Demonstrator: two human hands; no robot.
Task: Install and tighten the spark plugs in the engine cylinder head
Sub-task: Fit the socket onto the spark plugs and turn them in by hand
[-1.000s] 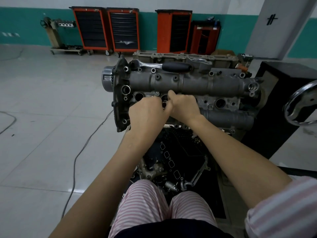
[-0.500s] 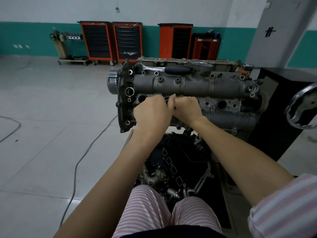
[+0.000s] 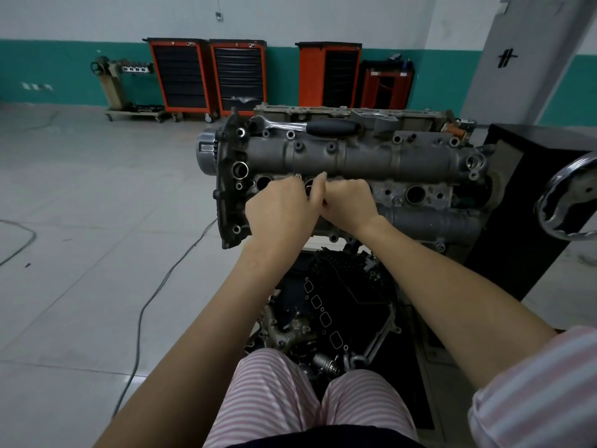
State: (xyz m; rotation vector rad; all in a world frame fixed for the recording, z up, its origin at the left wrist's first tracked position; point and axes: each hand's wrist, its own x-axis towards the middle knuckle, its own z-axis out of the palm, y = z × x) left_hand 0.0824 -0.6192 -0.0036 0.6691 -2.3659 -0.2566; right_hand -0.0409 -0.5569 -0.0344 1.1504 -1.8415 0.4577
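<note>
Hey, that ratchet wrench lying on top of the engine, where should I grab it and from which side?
Grip the ratchet wrench by its black handle, the thick rounded right-hand part. It lies flat along the top of the cylinder head, head end to the left, so come down from above, fingers wrapping across the handle.

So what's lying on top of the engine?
A ratchet wrench with a black handle lies on top of the cylinder head. Both hands cover one hole, so what's inside is hidden.

The left hand and right hand have been drawn closer together over the second plug well, knuckles now touching.
</note>
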